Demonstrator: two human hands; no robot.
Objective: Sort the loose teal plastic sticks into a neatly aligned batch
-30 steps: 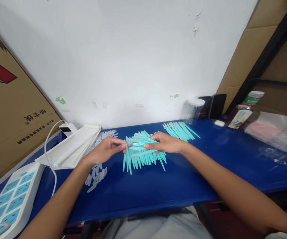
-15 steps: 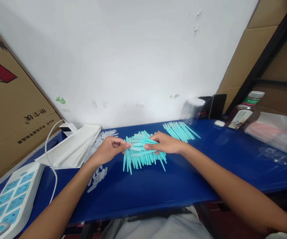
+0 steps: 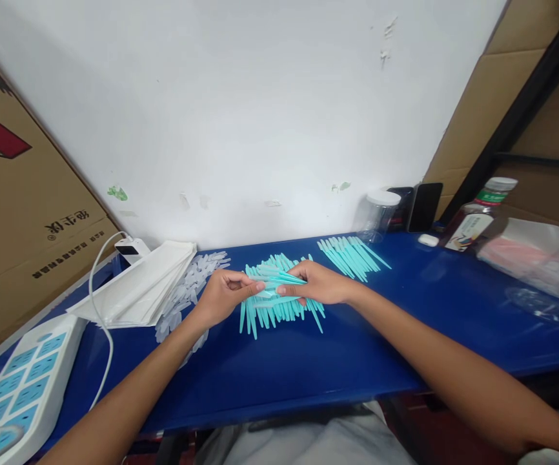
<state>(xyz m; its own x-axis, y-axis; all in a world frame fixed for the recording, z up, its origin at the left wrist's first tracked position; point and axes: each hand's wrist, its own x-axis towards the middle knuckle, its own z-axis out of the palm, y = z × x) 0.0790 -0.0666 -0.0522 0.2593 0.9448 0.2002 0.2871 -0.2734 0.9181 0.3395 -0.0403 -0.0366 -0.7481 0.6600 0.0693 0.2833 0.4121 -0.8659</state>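
My right hand (image 3: pixel 322 282) is closed around a fanned bunch of slim turquoise eyebrow razors (image 3: pixel 284 279), their tips pointing left. At those tips, my left hand (image 3: pixel 226 294) is pinched with thumb and forefinger on a translucent cap; the fingers partly hide it. Beneath both hands spreads a heap of turquoise razors (image 3: pixel 279 314) on the blue table (image 3: pixel 308 368). Loose translucent caps (image 3: pixel 190 281) lie scattered left of the heap, partly behind my left hand and forearm. Farther right, a neater row of razors (image 3: pixel 354 256) lies near the wall.
White paper sleeves (image 3: pixel 139 290), a white cable and a power strip (image 3: pixel 28 387) occupy the left side. At the back right stand a clear jar (image 3: pixel 377 216), a dark phone (image 3: pixel 423 206) and a bottle (image 3: pixel 477 213). A bag with pink contents (image 3: pixel 516 255) lies beyond them.
My left hand has shifted slightly right, so its fingertips are closer to my right hand among the razor tips. The right hand keeps its hold on the bunch.
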